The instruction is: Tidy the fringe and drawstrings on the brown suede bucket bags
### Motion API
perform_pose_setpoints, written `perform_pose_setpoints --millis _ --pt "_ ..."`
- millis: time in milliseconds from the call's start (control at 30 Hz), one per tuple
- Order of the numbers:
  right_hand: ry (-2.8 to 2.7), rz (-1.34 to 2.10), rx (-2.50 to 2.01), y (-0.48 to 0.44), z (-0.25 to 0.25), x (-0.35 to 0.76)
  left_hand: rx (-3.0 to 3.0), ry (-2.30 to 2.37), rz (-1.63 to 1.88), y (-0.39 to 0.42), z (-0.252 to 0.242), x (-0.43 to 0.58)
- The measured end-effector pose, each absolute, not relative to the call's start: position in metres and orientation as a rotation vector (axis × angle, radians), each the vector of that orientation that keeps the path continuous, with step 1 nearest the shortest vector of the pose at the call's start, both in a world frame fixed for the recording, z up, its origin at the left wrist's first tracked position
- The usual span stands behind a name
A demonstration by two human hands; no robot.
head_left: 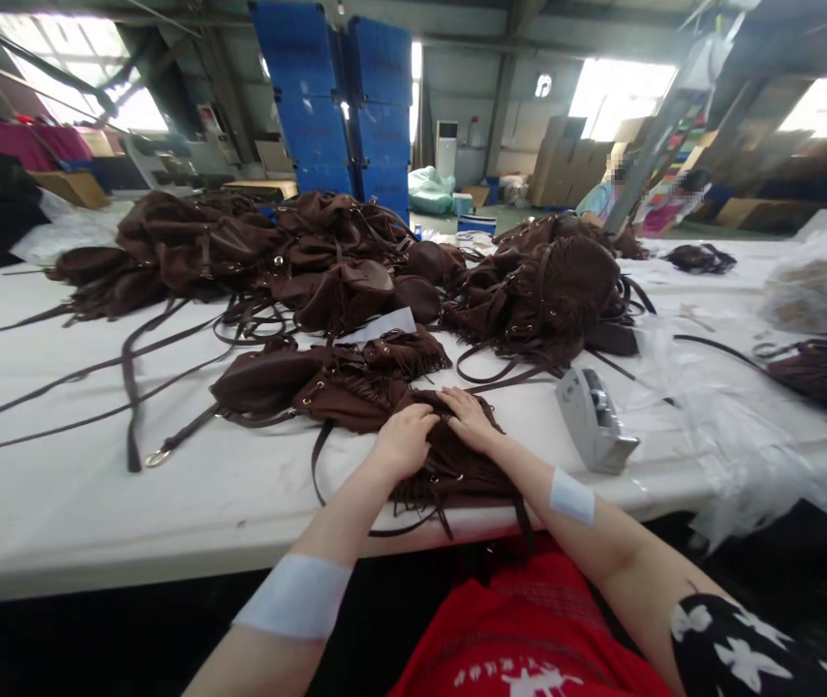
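Observation:
A dark brown fringed bag point(449, 465) lies at the near edge of the white table point(57, 484), its fringe hanging over the edge. My left hand point(405, 438) rests on the bag's top with the fingers curled into the material. Touching it from the right, my right hand point(466, 416) presses on the same bag with fingers bent and close together. Just beyond them lie two more brown bags point(326, 382) with long straps.
A big heap of brown fringed bags point(326, 252) and loose straps point(130, 378) covers the table's middle. A grey tape dispenser point(594, 418) stands right of my hands. Clear plastic bags point(733, 426) lie at the right. Blue crates point(341, 97) are stacked behind; another person point(606, 194) is far back.

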State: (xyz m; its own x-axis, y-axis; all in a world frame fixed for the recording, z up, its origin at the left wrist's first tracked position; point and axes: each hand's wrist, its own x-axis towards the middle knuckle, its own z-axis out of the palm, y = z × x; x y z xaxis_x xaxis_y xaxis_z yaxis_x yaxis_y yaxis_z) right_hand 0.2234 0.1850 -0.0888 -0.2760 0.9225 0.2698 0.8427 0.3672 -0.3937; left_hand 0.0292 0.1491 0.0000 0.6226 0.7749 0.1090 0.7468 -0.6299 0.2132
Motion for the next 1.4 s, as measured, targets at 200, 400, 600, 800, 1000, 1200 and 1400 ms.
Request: perform_pose_setpoints --millis 200,400,600,800,1000,1200,1400 --pt "-2.004 0.045 -1.567 0.183 -0.097 0.236 2.729 1.221 -0.083 0.166 -0.019 0.055" --pt "-2.097 0.152 -1.630 0.186 -0.098 0.235 2.683 1.194 -0.244 0.132 -0.019 -0.009" --pt "-2.069 0.182 -1.622 0.187 -0.099 0.232 2.380 1.399 -0.129 0.085 -0.019 -0.079" --pt "-2.076 0.149 -1.609 0.187 -0.102 0.231 2.610 1.358 -0.009 0.112 0.004 -0.038" --pt "-2.098 0.140 -1.592 0.184 -0.097 0.233 2.727 1.146 -0.084 0.147 -0.008 0.009" --pt "-2.109 0.174 -1.552 0.185 -0.095 0.232 2.595 1.314 -0.158 0.126 -0.023 -0.029" --pt "-2.099 0.205 -1.582 0.185 -0.096 0.230 2.292 1.687 -0.188 0.101 -0.006 -0.094"
